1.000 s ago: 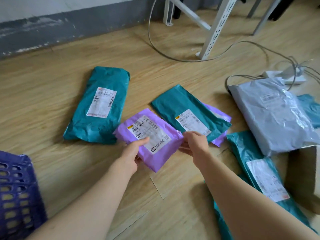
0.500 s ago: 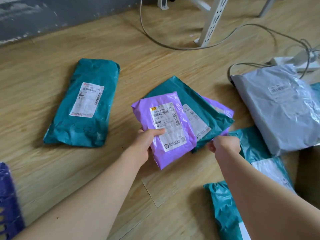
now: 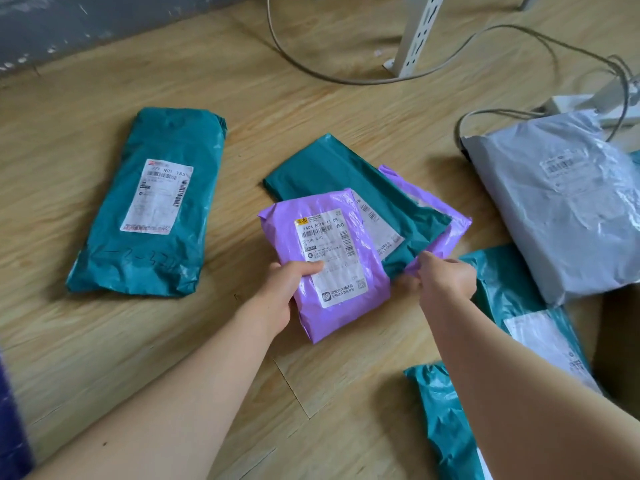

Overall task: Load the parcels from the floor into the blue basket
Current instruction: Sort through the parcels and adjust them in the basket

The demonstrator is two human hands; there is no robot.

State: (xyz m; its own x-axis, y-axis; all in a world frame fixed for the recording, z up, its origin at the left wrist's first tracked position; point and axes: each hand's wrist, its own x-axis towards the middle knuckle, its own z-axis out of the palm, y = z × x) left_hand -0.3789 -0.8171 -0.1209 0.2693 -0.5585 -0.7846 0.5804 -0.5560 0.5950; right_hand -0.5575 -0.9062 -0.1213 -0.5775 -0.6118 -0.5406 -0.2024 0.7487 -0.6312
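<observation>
- Floor (image 3: 311, 98), wood-look, carries the parcels
- Blue basket (image 3: 10, 427), only a blurred edge in view, far left of the left grip (image 3: 284, 296)
- Grey parcel (image 3: 568, 202), right of and beyond the right grip (image 3: 448, 277)
- Long teal parcel (image 3: 152, 206), flat, label up, well left of left grip
- Teal parcel (image 3: 332, 171), just beyond both grips, lying on second purple parcel (image 3: 446, 233)
- Purple parcel (image 3: 332, 261), label up, clasped in left grip, thumb on label
- Second purple parcel, near corner pinched by right grip

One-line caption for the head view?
Left hand holds purple parcel; right hand pinches second purple parcel by its corner.
</observation>
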